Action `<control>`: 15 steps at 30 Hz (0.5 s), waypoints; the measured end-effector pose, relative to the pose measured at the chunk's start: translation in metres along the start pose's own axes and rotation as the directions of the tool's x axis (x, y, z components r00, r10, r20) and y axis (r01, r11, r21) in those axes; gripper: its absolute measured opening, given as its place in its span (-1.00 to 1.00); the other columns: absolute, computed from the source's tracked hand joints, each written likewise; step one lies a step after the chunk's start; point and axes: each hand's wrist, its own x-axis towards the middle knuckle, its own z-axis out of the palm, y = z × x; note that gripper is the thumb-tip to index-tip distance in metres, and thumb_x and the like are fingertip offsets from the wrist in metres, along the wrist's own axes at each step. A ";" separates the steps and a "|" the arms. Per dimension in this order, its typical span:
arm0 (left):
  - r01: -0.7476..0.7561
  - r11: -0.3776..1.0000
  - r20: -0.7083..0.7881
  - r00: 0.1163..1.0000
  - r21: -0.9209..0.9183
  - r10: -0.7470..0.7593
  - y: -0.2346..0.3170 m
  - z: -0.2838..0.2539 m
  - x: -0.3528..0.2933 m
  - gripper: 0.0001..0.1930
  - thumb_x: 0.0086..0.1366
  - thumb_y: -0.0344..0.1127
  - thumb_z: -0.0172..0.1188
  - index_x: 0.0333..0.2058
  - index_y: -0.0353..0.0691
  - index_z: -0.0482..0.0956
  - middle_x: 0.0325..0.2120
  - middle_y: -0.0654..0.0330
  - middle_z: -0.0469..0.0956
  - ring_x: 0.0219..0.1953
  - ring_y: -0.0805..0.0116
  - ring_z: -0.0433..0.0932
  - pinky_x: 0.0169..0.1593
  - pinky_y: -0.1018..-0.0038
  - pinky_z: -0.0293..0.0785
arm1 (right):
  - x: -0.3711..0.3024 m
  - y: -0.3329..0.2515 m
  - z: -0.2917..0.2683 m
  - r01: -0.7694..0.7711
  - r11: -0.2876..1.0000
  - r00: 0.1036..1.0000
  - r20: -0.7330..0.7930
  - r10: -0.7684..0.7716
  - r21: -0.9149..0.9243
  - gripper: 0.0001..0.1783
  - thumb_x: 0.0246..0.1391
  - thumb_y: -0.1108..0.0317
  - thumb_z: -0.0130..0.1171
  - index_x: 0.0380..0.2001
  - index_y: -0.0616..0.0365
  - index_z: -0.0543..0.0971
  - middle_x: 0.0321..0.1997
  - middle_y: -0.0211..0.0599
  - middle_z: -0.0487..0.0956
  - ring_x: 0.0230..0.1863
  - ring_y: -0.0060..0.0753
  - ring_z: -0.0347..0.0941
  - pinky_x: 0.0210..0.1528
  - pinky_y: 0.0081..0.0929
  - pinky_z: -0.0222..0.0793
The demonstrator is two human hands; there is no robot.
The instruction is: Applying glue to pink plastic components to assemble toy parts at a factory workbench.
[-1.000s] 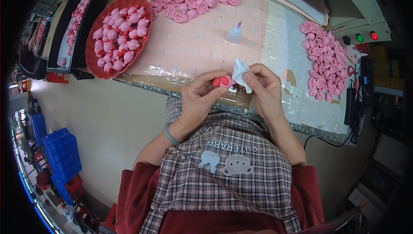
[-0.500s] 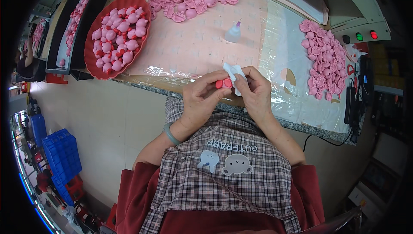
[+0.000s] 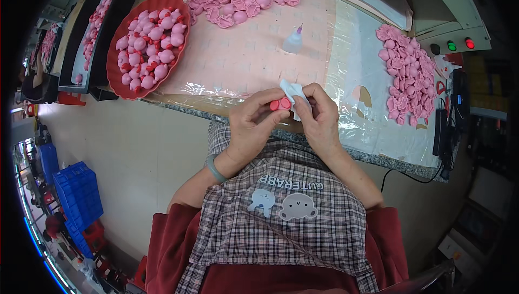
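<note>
Right hand (image 3: 320,117) drawn nearer left hand (image 3: 250,119), one white cloth (image 3: 292,89), one red-ended piece (image 3: 280,104)

Just off centre toward 1: wipe (image 3: 291,87), matt, creased, cloth or paper, cannot tell. Alongside: piece (image 3: 280,105), smooth, rubbery, faint sheen. Near 12: bottle (image 3: 292,44), translucent smooth plastic. At 10: bowl (image 3: 125,89), ribbed plastic, satin. At 3: film (image 3: 348,132), clear, glossy, crinkled. At 6: apron (image 3: 254,240), matt woven cloth.

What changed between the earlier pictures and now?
The right hand moved left, bringing the crumpled white cloth against the small rounded red-and-pink piece in the left hand, hiding more of its pink end. Nothing was taken hold of or let go. The translucent plastic bottle and scalloped red bowl stayed put.
</note>
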 end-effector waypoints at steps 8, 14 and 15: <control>-0.091 0.988 0.049 0.995 0.124 0.085 0.000 -0.003 0.001 -0.64 0.14 -0.67 0.26 -0.05 -0.42 0.52 -0.03 0.05 0.50 -0.04 0.36 0.54 0.06 0.48 0.53 | 0.002 -0.004 0.002 -0.182 0.956 0.983 0.070 0.171 0.229 -0.90 0.29 0.45 0.03 -0.21 0.27 0.47 -0.38 -0.43 0.51 -0.43 -0.73 0.40 -0.41 -0.72 0.36; -0.163 0.971 -0.014 0.986 0.177 0.168 -0.002 0.000 0.003 -0.66 0.04 -0.60 0.35 -0.14 -0.35 0.60 -0.11 0.02 0.60 -0.05 0.27 0.59 -0.01 0.43 0.57 | 0.000 0.003 0.001 -0.044 0.998 0.999 0.000 0.044 -0.041 -0.89 0.26 0.51 0.04 -0.18 0.29 0.48 -0.36 -0.42 0.54 -0.41 -0.72 0.45 -0.38 -0.71 0.41; -0.163 0.970 -0.014 0.986 0.178 0.169 -0.003 -0.002 0.003 -0.66 0.04 -0.60 0.35 -0.14 -0.35 0.60 -0.11 0.02 0.60 -0.05 0.27 0.59 -0.01 0.43 0.57 | 0.000 -0.004 0.002 -0.105 0.992 0.994 0.025 0.103 0.076 -0.89 0.24 0.52 0.05 -0.18 0.30 0.48 -0.36 -0.42 0.55 -0.40 -0.73 0.45 -0.37 -0.71 0.41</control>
